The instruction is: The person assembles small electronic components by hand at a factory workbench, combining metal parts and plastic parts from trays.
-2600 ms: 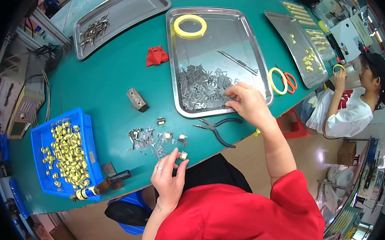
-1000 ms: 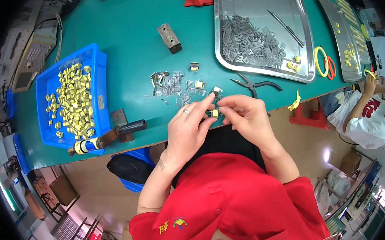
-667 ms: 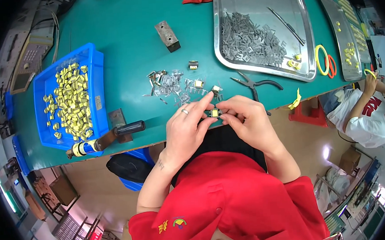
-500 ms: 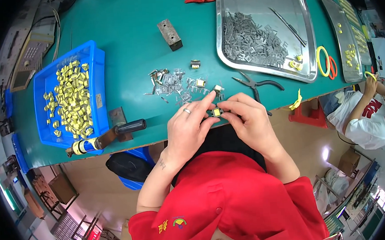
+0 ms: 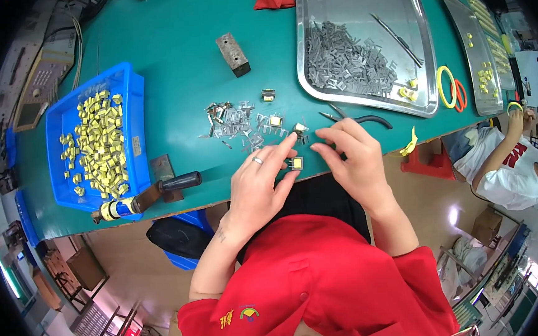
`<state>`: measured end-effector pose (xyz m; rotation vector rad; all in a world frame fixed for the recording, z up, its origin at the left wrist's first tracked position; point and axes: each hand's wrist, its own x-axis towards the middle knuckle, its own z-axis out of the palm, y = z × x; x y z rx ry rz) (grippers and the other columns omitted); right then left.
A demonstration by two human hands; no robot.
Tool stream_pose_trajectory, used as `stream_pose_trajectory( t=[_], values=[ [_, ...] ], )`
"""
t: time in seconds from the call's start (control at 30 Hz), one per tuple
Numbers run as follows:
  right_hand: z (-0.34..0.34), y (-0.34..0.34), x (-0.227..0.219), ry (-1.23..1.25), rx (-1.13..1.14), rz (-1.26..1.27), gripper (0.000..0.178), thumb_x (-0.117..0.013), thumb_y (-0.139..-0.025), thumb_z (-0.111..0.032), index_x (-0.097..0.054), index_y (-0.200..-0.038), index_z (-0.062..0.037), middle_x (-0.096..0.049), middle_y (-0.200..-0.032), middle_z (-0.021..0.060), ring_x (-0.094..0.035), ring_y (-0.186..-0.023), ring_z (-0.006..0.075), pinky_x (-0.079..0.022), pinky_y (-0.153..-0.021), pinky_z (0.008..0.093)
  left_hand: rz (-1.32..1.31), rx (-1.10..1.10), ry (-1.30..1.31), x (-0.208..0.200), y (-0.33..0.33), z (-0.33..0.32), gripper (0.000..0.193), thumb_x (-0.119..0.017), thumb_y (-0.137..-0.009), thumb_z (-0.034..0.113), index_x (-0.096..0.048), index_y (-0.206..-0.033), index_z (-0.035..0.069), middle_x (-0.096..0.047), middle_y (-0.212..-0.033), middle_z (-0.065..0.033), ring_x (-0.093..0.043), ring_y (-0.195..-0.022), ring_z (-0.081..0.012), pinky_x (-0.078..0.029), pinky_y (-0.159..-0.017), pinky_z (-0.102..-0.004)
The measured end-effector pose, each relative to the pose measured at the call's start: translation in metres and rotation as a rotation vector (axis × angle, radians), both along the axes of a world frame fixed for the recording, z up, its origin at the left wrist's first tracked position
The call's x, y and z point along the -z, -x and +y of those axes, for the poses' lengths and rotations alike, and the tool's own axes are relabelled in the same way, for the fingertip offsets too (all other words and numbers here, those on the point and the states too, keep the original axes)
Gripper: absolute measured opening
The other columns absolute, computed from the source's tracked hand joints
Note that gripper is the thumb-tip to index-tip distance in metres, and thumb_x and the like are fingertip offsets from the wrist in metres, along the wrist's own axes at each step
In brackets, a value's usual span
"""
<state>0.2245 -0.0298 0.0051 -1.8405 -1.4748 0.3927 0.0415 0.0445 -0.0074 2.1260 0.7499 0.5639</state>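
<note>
At the table's near edge my left hand [image 5: 258,180] has its thumb and fingers closed about a small transformer [image 5: 297,163] with a yellow-wrapped coil and a dark metal core. Its index fingertip reaches forward beside another small transformer [image 5: 300,128]. To the right, my right hand [image 5: 357,162] hovers with thumb and index finger apart, and nothing shows between them. Ahead of my left hand lies a loose heap of metal core laminations [image 5: 231,117], with a yellow coil [image 5: 275,121] at its right side. A further transformer [image 5: 268,95] sits farther back.
A blue bin [image 5: 140,108] of yellow coils stands left, near a black-handled tool [image 5: 179,181]. A steel block [image 5: 232,55] lies farther back. On the right are pliers [image 5: 365,121] and a metal tray [image 5: 389,10] of laminations. Another person [image 5: 509,163] sits far right.
My right hand has let go of the small transformer and drawn back to the right, its fingers parting. The transformer stays at my left hand, slightly lower.
</note>
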Motion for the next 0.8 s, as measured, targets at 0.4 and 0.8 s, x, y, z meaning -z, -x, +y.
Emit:
stream_pose_trajectory(
  t=[0.4,0.8],
  values=[
    [0.000,0.001,0.003,-0.018,0.006,0.204,0.013,-0.078,-0.075,0.003,-0.069,-0.084,-0.0012,-0.059,-0.075,0.0060,-0.055,-0.058,0.0145,-0.044,-0.051,0.0276,0.022,-0.102,-0.056,0.000,-0.009,-0.012,0.056,-0.075,-0.079,0.009,-0.057,-0.131,0.004,-0.066,-0.101,-0.0096,-0.064,-0.089,-0.0290,-0.053,-0.076,-0.0372],
    [0.027,-0.054,-0.012,-0.215,0.104,-0.029,0.012,-0.070,-0.081,0.003,-0.070,-0.092,-0.0015,-0.068,-0.086,0.0099,-0.065,-0.073,0.0189,-0.051,-0.057,0.0284,-0.046,-0.064,-0.053,0.000,-0.003,-0.010,0.056,-0.075,-0.076,0.001,-0.058,-0.129,0.004,-0.069,-0.103,-0.0085,-0.063,-0.081,-0.0225,-0.052,-0.074,-0.0352]
  ],
)
